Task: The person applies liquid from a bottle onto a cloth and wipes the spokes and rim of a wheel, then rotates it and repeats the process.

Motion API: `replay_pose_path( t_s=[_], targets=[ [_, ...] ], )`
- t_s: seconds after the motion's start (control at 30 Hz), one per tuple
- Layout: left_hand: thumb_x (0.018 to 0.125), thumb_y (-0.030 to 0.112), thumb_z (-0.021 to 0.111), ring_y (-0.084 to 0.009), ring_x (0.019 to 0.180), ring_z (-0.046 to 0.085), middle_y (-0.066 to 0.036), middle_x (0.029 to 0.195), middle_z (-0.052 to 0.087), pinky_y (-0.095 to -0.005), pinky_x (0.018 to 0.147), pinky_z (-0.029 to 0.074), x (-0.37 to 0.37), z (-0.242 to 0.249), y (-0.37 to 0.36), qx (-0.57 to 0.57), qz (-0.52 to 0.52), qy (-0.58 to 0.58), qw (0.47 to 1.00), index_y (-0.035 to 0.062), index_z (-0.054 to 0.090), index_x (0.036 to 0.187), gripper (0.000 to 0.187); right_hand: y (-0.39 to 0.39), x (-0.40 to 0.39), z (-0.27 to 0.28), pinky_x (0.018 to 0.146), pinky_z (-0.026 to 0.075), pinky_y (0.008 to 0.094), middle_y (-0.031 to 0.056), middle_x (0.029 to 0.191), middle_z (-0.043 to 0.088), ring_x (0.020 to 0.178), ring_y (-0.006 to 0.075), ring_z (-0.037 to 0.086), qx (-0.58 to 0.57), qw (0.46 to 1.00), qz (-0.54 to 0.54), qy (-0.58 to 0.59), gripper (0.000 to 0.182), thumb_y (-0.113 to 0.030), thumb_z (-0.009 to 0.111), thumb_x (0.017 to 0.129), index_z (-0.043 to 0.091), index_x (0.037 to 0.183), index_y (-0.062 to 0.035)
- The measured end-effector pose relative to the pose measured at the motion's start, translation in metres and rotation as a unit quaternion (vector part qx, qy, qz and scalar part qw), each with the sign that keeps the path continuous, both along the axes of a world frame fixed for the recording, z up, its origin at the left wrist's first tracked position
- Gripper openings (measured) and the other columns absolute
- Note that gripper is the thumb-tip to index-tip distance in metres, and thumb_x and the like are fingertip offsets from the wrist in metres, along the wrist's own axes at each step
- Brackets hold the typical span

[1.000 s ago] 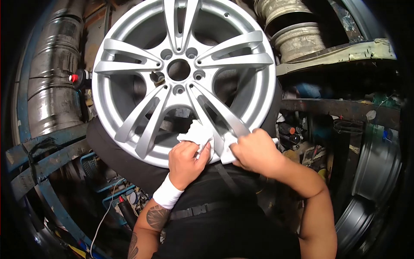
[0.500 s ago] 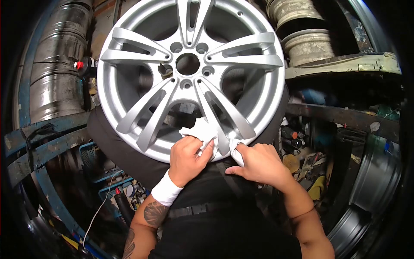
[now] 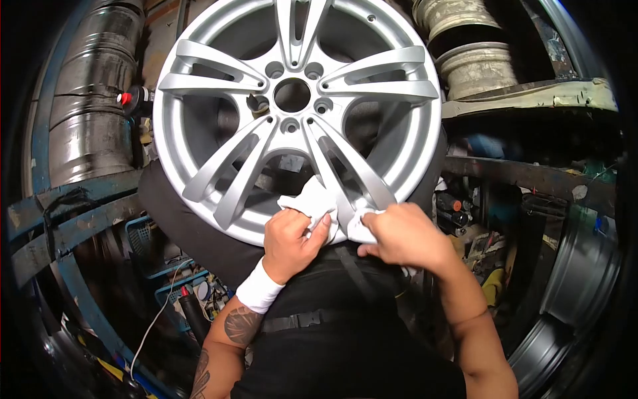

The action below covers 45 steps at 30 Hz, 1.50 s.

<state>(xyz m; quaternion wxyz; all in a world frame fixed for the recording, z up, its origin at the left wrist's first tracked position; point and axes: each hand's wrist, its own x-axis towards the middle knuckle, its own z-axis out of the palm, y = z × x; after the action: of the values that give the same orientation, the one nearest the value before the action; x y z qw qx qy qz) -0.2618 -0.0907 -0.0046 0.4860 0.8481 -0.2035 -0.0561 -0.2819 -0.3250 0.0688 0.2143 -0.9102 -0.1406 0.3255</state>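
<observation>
A silver alloy wheel point(image 3: 332, 159) with paired spokes lies face up in front of me, its near rim close to my waist. My left hand point(image 3: 292, 243) is closed on a white cloth point(image 3: 311, 199) at the wheel's lower edge, with part of the cloth sticking up over the gap between spokes. My right hand point(image 3: 409, 233) grips another white piece of cloth point(image 3: 361, 229) against the rim near the lower right spoke. Whether the two white pieces are joined cannot be seen. A small brownish scrap point(image 3: 258, 106) sits at one bolt hole.
Worn wheel barrels point(image 3: 475, 66) stand at the upper right, and shiny metal barrels point(image 3: 93, 106) line the left. Blue metal frames point(image 3: 76, 193) run along the left side. A blue basket point(image 3: 149, 246) and a thin white cable point(image 3: 154, 322) are at the lower left. Dark rims point(image 3: 578, 272) are at the right.
My right hand has shifted slightly up along the rim, turning more palm-down with its cloth. My left hand stays almost in place. The whole view has shifted slightly.
</observation>
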Motion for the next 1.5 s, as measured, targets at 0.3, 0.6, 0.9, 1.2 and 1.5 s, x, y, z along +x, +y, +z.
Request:
replay_pose_path(
  t_s=[0.3, 0.6, 0.9, 1.2, 1.5],
  targets=[
    [0.089, 0.016, 0.076, -0.0318, 0.079, 0.058, -0.014, 0.085, 0.06, -0.0426, 0.071, 0.047, 0.017, 0.034, 0.01, 0.042, -0.071, 0.01, 0.997, 0.0002, 0.072, 0.086, 0.017, -0.006, 0.015, -0.007, 0.064, 0.057, 0.0488, 0.0152, 0.072, 0.071, 0.072, 0.0373, 0.073, -0.057, 0.997, 0.038, -0.029, 0.036, -0.039, 0.085, 0.078, 0.072, 0.091, -0.0081],
    [0.075, 0.008, 0.08, -0.0423, 0.111, 0.067, -0.023, 0.126, 0.068, -0.0512, 0.093, 0.053, 0.049, 0.03, 0.01, -0.106, -0.139, -0.183, 0.967, 0.0014, 0.059, 0.066, 0.024, 0.005, -0.004, -0.003, 0.065, 0.058, 0.044, 0.0118, 0.072, 0.072, 0.072, 0.0323, 0.074, -0.113, 0.988, 0.073, -0.075, 0.027, -0.032, 0.085, 0.078, 0.073, 0.089, -0.0103],
    [0.074, 0.041, 0.086, -0.0367, 0.115, 0.06, -0.019, 0.139, 0.059, -0.059, 0.109, 0.042, 0.002, 0.039, -0.058, -0.098, -0.254, -0.164, 0.948, 0.0055, 0.056, 0.081, 0.047, -0.009, -0.017, -0.019, 0.068, 0.059, 0.0417, 0.0071, 0.095, 0.073, 0.087, 0.0282, 0.074, 0.031, 0.983, 0.035, -0.175, 0.032, -0.035, 0.067, 0.086, 0.07, 0.113, -0.0169],
    [0.048, 0.023, 0.098, -0.0486, 0.119, 0.065, -0.026, 0.133, 0.065, -0.0515, 0.098, 0.056, 0.03, 0.005, -0.089, -0.226, -0.288, -0.098, 0.926, 0.0038, 0.043, 0.094, 0.074, -0.009, 0.007, -0.017, 0.088, 0.057, 0.0441, 0.013, 0.115, 0.073, 0.106, 0.0313, 0.07, 0.023, 0.998, 0.053, 0.003, 0.037, -0.028, 0.068, 0.084, 0.072, 0.118, -0.0117],
    [0.042, 0.023, 0.097, -0.0369, 0.108, 0.068, -0.011, 0.134, 0.07, -0.0418, 0.087, 0.058, 0.022, 0.004, -0.09, -0.189, -0.246, -0.1, 0.945, 0.0082, 0.053, 0.097, 0.072, -0.017, -0.006, -0.032, 0.088, 0.057, 0.0423, 0.0108, 0.112, 0.072, 0.107, 0.03, 0.07, -0.001, 0.996, 0.064, -0.063, 0.036, -0.026, 0.066, 0.086, 0.071, 0.12, -0.0133]
  ],
)
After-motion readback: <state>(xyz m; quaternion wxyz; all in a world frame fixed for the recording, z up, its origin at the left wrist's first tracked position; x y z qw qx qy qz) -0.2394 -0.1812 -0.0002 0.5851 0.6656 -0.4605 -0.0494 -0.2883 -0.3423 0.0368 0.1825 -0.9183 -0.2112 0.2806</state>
